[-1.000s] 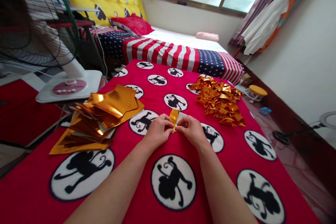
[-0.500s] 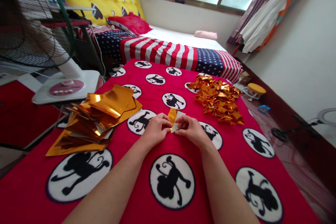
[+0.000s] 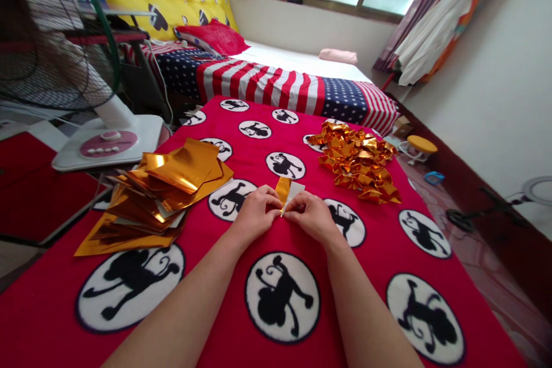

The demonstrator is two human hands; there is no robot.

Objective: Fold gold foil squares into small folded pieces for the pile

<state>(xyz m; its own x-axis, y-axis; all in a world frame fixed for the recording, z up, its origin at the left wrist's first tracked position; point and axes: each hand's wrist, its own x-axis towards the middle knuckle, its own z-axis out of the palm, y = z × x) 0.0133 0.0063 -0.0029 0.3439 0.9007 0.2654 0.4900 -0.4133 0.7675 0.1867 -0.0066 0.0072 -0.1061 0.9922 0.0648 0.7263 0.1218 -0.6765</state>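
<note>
A small partly folded sheet of gold foil paper lies on the red cloth between my hands, gold on its left part and pale grey on its right. My left hand pinches its left edge near the bottom. With thumb and fingers together, my right hand grips the lower right part, close to my left fingertips. My fingers cover the lower end of the paper. A loose stack of flat gold foil sheets lies to the left. At the far right sits a pile of folded gold foil pieces.
The cloth carries black monkey figures in white circles. A fan stands at the left beyond the cloth's edge. Behind the table is a bed with a red pillow. A yellow stool stands on the floor at the right.
My right hand has moved slightly left, bringing its fingertips down to the paper's lower end beside my left fingers. My left hand has stayed in place.
</note>
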